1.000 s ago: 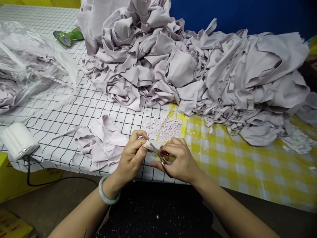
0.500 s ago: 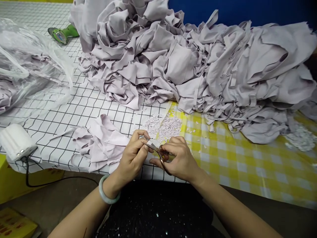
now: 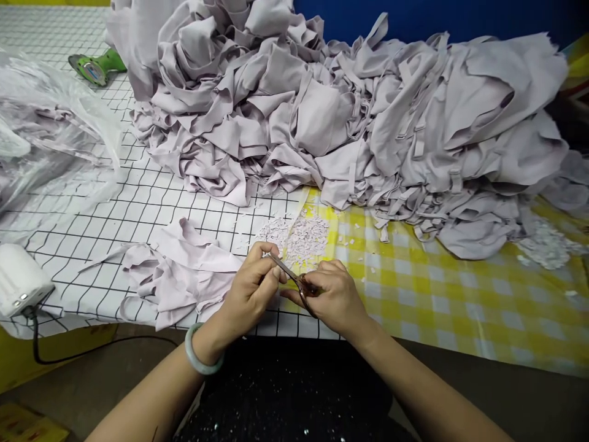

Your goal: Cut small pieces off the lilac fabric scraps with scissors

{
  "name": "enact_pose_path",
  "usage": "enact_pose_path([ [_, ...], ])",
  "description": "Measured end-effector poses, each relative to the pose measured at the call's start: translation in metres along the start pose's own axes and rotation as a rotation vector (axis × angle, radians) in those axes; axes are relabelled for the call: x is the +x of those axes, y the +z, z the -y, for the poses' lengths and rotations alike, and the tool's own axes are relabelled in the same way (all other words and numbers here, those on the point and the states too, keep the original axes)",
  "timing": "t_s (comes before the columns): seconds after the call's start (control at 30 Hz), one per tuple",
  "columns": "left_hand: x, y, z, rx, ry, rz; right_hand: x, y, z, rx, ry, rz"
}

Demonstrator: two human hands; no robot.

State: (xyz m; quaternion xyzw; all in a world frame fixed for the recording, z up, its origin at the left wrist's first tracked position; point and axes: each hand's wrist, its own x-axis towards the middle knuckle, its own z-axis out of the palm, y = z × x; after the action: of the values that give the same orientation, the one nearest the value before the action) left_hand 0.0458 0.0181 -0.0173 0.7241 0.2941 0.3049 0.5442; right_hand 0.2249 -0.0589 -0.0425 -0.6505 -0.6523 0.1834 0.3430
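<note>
My right hand (image 3: 337,296) is closed around the bronze handles of a pair of scissors (image 3: 293,275). Their blades point up and left, close together, with the tips at the fingers of my left hand (image 3: 257,282). That hand pinches an edge of a pale lilac fabric piece (image 3: 184,264), mostly covered by the fingers. The rest of this piece lies crumpled on the table, left of the wrist. Just beyond both hands is a scatter of tiny lilac fabric snippets (image 3: 309,233).
A large heap of lilac fabric pieces with straps (image 3: 322,116) fills the back. Leftward are a clear plastic bag (image 3: 59,135), a green-handled tool (image 3: 97,66) and a white device (image 3: 21,279) with a black cable. More pale bits (image 3: 547,242) lie far right on the yellow checked cloth (image 3: 442,294).
The scissor blades have closed; the pale bit seen at them before no longer shows. Both hands stay nearly in place, while the camera view has shifted slightly right.
</note>
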Motion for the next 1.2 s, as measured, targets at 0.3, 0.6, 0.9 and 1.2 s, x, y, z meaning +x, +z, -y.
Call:
enact_pose_path([
  [0.3,-0.013,-0.003,-0.032,0.01,0.073,0.136,-0.006,0.007,0.019,0.787,0.3,0.207],
  [0.6,-0.059,-0.116,0.014,0.828,-0.128,-0.442,-0.007,0.044,0.031,0.871,0.357,0.195],
  [0.9,-0.03,-0.206,0.041,1.021,-0.409,-0.282,0.046,0.073,0.07,0.269,0.021,0.192],
  [1.2,-0.049,-0.178,0.022,0.892,-0.282,-0.099,0.087,0.037,0.102,0.966,0.182,0.154],
])
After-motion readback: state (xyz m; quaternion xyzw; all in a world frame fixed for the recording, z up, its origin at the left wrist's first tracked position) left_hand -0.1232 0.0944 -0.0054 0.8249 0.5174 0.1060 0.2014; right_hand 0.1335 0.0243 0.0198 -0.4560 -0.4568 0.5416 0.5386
